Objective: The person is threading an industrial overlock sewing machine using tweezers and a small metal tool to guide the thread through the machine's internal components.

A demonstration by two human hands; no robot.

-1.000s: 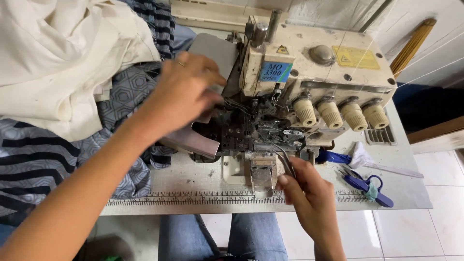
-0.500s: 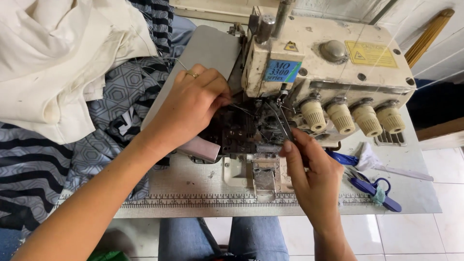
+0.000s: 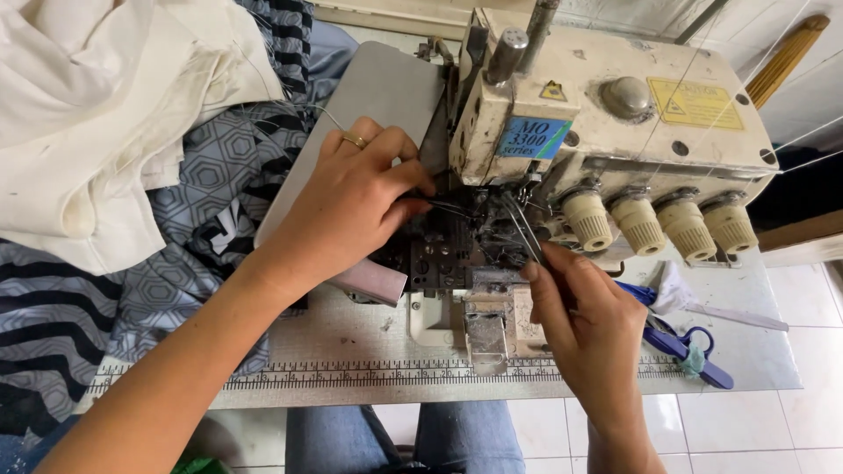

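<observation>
Tweezers (image 3: 524,230) pinched in right hand (image 3: 584,329) now raised into sewing machine (image 3: 606,123) loopers; left hand (image 3: 351,206) kept pinching thread beside them.

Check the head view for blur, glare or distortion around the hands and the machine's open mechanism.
Head view: light is even and soft, with no strong glare on the cream sewing machine; left hand and right hand are sharp; the thin tweezers are only faintly resolved; the ruler strip bows slightly, showing lens distortion.
</observation>
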